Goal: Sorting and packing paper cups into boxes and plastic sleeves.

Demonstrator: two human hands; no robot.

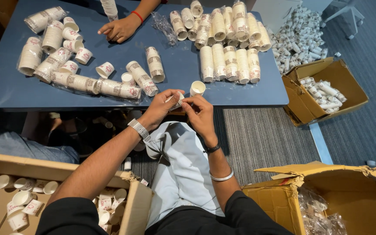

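open boxes (pixel 109 204) are flanking the lap; both hands, left (pixel 159 109) and right (pixel 201 114), are pinching 1 paper cup (pixel 178 101) at the table's edge (pixel 109 103), fingers closed.

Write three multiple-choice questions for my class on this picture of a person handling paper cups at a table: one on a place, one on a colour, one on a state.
1. Where does the single upright cup stand?
A. at the near table edge, by the hands
B. in a box
C. on the carpet

2. What colour is the table top?
A. white
B. blue
C. red

3. How do the left hand and right hand stand?
A. flat on the table
B. together, pinching a small paper piece
C. inside the box on the floor

Answers: 1 A, it stands just beyond the fingertips; 2 B, bare surface shows blue; 3 B, both sets of fingertips meet on the piece.
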